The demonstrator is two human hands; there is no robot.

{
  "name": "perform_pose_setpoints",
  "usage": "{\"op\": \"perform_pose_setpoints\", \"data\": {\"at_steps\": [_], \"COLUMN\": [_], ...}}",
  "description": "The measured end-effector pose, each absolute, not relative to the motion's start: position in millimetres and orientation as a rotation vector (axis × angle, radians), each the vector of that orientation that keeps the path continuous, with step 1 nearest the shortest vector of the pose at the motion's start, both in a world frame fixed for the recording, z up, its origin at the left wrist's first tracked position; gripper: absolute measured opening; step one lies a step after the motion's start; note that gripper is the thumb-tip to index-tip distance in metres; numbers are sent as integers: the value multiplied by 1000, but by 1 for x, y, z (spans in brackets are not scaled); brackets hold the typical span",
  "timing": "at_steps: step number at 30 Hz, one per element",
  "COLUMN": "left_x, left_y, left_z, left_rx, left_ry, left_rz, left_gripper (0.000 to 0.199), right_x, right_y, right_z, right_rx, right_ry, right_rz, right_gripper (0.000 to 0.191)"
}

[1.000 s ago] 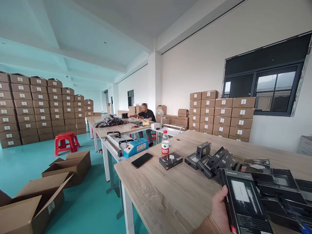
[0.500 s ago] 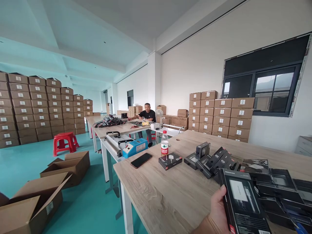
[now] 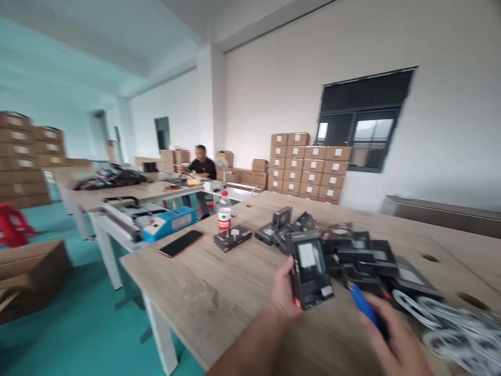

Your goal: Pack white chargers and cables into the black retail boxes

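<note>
My left hand (image 3: 285, 292) is closed around the left edge of a black retail box (image 3: 312, 271), which it holds tilted up above the table. The box front carries a pale picture or window and a small red corner mark. In my right hand (image 3: 391, 329) is a blue utility knife (image 3: 365, 307), its thin tip pointing up and left toward the box; blur hides its detail. Behind the held box lies a pile of similar black boxes (image 3: 358, 248). Coiled white cables (image 3: 456, 324) lie close to my right hand.
On the wooden table (image 3: 211, 292) are a phone (image 3: 180, 244), a red-capped bottle (image 3: 224, 211) and a single black box (image 3: 232, 238). A blue machine (image 3: 170, 224) stands beyond the left edge. Another person (image 3: 201, 167) sits farther back. Stacked cartons (image 3: 309, 169) line the wall.
The view has swung to the right, bringing the white cables into sight. My right hand with the blue knife has come into view. The box remains in my left hand.
</note>
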State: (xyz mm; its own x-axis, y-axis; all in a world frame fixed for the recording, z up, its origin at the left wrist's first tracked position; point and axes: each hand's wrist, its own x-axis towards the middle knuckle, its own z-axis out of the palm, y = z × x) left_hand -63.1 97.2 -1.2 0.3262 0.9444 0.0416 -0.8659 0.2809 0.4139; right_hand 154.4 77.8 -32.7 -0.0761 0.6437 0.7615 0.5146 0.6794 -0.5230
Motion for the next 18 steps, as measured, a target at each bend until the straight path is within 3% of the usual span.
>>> {"op": "perform_pose_setpoints", "data": {"at_steps": [10,18], "left_x": [-71,-75], "left_y": [99,100], "left_z": [5,2], "left_rx": [421,510], "left_ry": [226,227], "left_rz": [1302,1252], "left_gripper": [41,53], "right_x": [137,135], "right_y": [58,57], "right_z": [-7,-9], "right_rx": [-922,-945], "right_ry": [-1970,-2003], "right_rz": [159,191], "right_gripper": [21,21]}}
